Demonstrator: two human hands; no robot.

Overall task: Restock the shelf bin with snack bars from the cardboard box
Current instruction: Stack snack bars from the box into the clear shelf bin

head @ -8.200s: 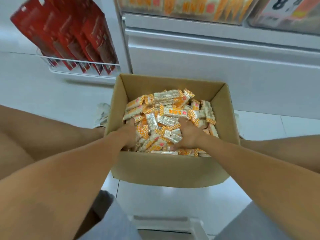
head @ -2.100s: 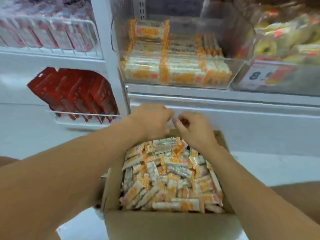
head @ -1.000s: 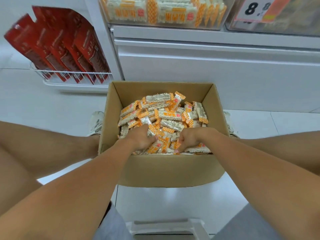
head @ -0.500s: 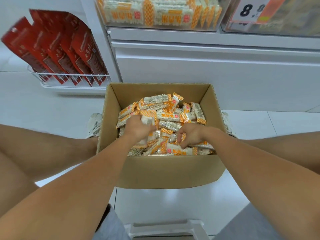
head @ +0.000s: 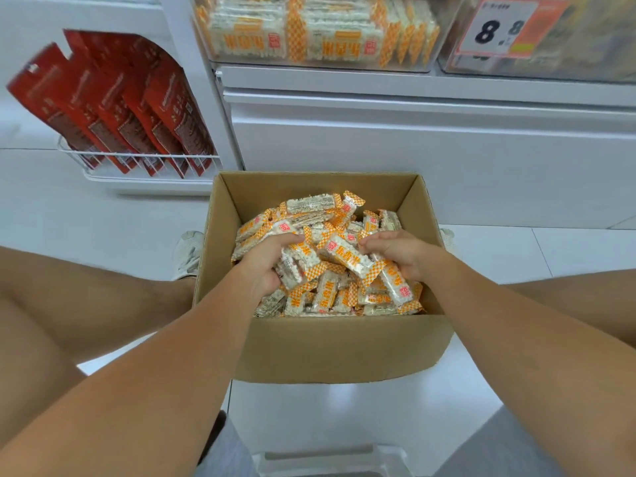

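Cardboard box [head: 340, 349] at frame centre is nearly full; both hands, left hand [head: 266, 261] and right hand [head: 395, 253], clamp snack bars [head: 347, 256], shelf bin [head: 316, 32] at top partly stocked

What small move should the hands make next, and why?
Probably lift both handfuls up to the shelf bin: the left hand and right hand each grip snack bars inside the cardboard box, and the bin sits directly above.
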